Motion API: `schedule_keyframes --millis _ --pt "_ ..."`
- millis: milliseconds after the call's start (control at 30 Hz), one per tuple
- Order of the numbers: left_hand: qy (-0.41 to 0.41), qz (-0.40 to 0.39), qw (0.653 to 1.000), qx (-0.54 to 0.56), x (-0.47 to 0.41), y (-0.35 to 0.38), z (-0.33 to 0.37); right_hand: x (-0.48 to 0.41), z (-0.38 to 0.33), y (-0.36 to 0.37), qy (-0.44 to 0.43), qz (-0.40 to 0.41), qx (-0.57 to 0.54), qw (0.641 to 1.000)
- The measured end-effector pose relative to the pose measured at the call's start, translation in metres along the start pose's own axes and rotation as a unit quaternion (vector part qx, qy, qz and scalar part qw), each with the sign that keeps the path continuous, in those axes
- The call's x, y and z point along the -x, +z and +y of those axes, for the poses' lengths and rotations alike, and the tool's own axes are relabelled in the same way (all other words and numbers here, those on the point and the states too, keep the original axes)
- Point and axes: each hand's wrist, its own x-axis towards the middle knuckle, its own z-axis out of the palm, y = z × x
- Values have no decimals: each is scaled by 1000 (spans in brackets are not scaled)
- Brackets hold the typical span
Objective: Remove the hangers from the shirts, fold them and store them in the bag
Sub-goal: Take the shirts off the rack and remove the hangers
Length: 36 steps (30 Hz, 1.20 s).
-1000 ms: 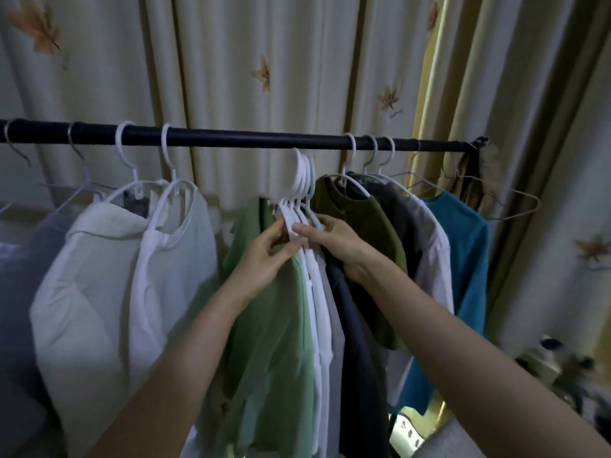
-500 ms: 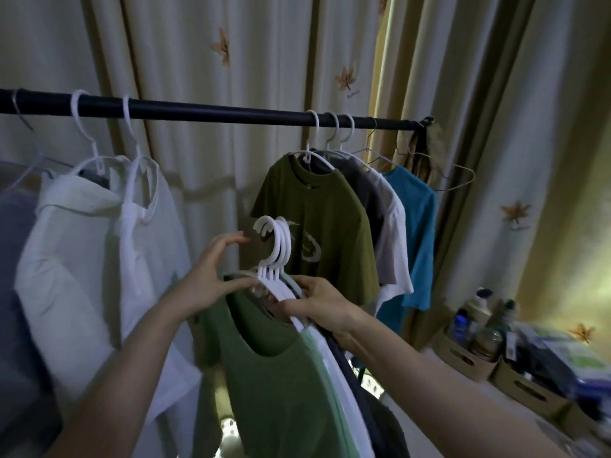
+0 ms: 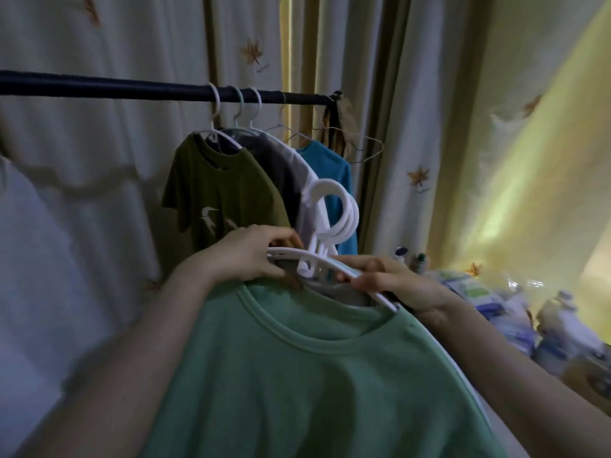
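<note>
A bundle of several white hangers [image 3: 334,219] with shirts on them is off the rail, held low in front of me. The light green shirt [image 3: 314,375] lies on top and hides the other shirts of the bundle. My left hand [image 3: 254,256] grips the left shoulder of the hangers. My right hand [image 3: 393,282] grips the right shoulder. On the black rail [image 3: 115,89] behind hang an olive shirt [image 3: 221,190], a dark grey shirt [image 3: 281,166], a white one and a blue shirt [image 3: 330,166]. No bag is in view.
Pale curtains [image 3: 115,34] with leaf prints hang behind the rail. An empty wire hanger [image 3: 363,147] hangs at the rail's right end. A white garment [image 3: 33,259] fills the far left. Bottles [image 3: 410,256] and packets [image 3: 496,299] are piled low at the right.
Both hands lifted the bundle of hangers off the rail and brought it down and toward me. The view turned to the right, and the green shirt now fills the foreground.
</note>
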Motion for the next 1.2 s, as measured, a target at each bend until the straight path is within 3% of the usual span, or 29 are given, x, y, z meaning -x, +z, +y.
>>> schedule_keyframes --millis 133,300,500,733,967,1133,1200 --pt "14 -58 998 4 -78 88 13 48 44 -68 42 81 62 994" --pt "-21 -128 992 8 -146 218 13 88 125 -147 121 192 193 955" --pt "-77 -159 984 -20 -211 331 9 105 224 -225 203 260 175 928" --pt "-116 -289 950 32 -235 400 -10 96 308 -265 309 280 168 893" --pt "-146 -234 954 118 -211 397 -31 88 324 -278 365 251 202 874" --pt "-165 -138 955 205 -192 344 -35 77 302 -283 391 218 342 826" --pt "-154 -77 954 246 -188 306 -27 63 279 -284 361 207 367 832"
